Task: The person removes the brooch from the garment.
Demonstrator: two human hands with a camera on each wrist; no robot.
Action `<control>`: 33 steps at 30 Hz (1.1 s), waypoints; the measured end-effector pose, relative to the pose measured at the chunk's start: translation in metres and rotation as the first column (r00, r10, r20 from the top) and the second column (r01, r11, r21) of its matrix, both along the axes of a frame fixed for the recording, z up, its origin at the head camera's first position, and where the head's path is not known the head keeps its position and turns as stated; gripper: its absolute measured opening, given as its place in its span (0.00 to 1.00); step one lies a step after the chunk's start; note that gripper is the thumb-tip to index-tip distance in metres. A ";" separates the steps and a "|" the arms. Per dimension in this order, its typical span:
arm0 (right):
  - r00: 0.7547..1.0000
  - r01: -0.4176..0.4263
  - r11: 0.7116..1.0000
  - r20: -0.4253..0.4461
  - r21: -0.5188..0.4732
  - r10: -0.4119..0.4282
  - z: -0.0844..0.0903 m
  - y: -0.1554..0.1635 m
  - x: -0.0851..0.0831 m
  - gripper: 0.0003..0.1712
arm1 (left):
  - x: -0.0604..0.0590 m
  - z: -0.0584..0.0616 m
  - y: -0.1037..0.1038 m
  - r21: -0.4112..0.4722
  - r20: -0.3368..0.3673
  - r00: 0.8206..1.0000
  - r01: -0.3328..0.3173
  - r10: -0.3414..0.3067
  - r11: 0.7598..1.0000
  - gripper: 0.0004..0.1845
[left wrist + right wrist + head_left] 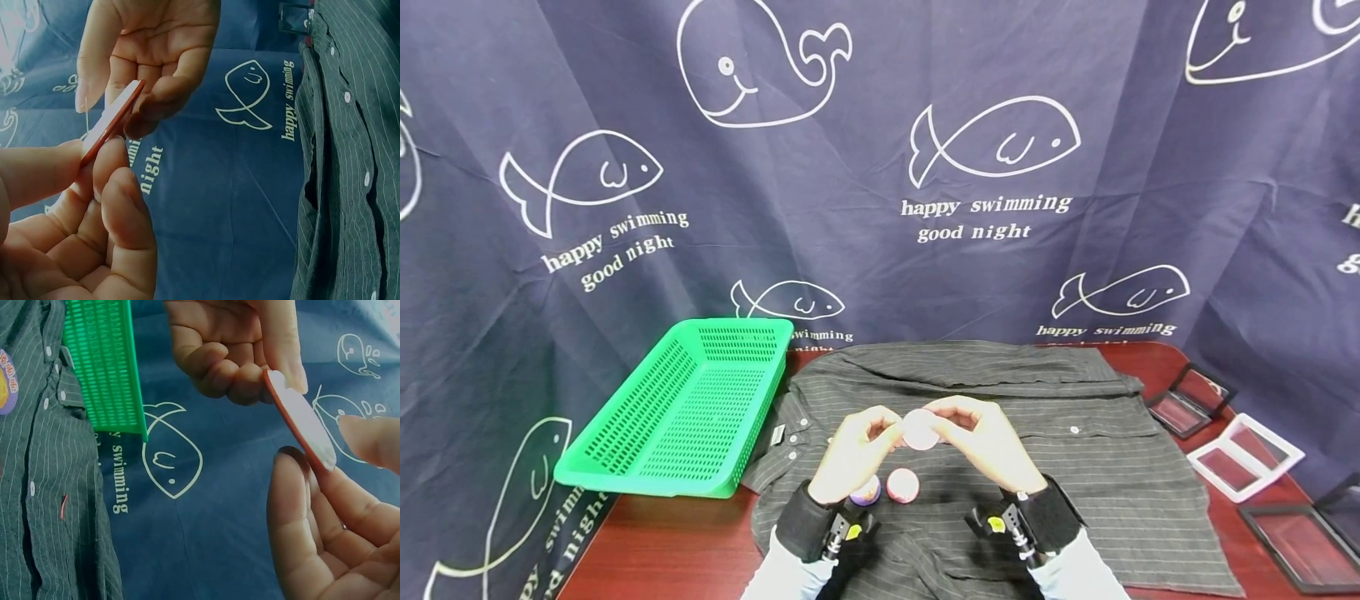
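You pinch a round pink disc (pixel 920 430) between both hands.
Left hand (pixel 853 454) and right hand (pixel 988 442) fingers (pixel 112 156) grip its rim above the shirt (pixel 1075 467).

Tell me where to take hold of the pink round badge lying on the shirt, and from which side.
Probably best from straight above: the pink badge lies flat on the shirt. Pinch its rim on the near and far edges, since a purple badge sits close on its left.

Green basket (pixel 681 408) left on table (pixel 655 550); three frames (pixel 1246 454) right, near shirt edge; fish-print navy cloth (pixel 880 167) hangs behind.
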State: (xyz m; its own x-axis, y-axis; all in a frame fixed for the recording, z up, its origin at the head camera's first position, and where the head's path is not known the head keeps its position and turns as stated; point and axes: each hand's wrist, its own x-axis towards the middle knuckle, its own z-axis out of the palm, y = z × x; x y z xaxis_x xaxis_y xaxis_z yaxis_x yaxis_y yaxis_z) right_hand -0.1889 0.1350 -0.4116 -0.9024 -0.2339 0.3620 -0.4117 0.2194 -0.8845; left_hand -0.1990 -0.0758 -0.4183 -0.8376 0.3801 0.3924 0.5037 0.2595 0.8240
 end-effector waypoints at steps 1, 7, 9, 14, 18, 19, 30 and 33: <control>1.000 0.000 1.000 -0.005 0.005 0.000 0.000 0.000 0.000 0.10 | 0.000 0.000 0.000 -0.002 -0.009 1.000 0.001 -0.001 1.000 0.09; 1.000 0.019 0.999 -0.012 0.029 -0.018 -0.002 -0.003 0.002 0.08 | 0.000 -0.001 0.001 -0.008 -0.068 0.998 0.002 -0.002 1.000 0.07; 0.999 0.037 0.998 -0.012 0.046 -0.036 -0.003 -0.004 0.003 0.08 | 0.000 0.000 0.002 -0.010 -0.074 0.997 -0.002 0.001 1.000 0.07; 0.996 0.087 0.992 -0.004 0.095 -0.088 -0.004 -0.005 0.004 0.09 | 0.001 0.000 0.002 -0.012 -0.066 0.998 -0.014 0.013 1.000 0.07; 0.994 0.107 0.987 0.000 0.119 -0.108 -0.004 -0.007 0.004 0.10 | 0.002 0.001 0.003 -0.017 -0.063 0.998 -0.025 0.024 1.000 0.07; 0.994 0.110 0.986 -0.002 0.123 -0.111 -0.004 -0.007 0.004 0.10 | 0.003 0.001 0.003 -0.018 -0.062 0.998 -0.029 0.027 0.999 0.07; 0.995 0.096 0.990 -0.016 0.106 -0.095 -0.005 -0.009 0.005 0.09 | 0.002 -0.001 0.004 0.007 -0.098 0.994 -0.045 0.045 0.999 0.07; 0.996 0.089 0.990 -0.025 0.113 -0.087 -0.005 -0.009 0.004 0.09 | 0.001 -0.002 0.003 0.013 -0.096 0.994 -0.047 0.048 0.999 0.07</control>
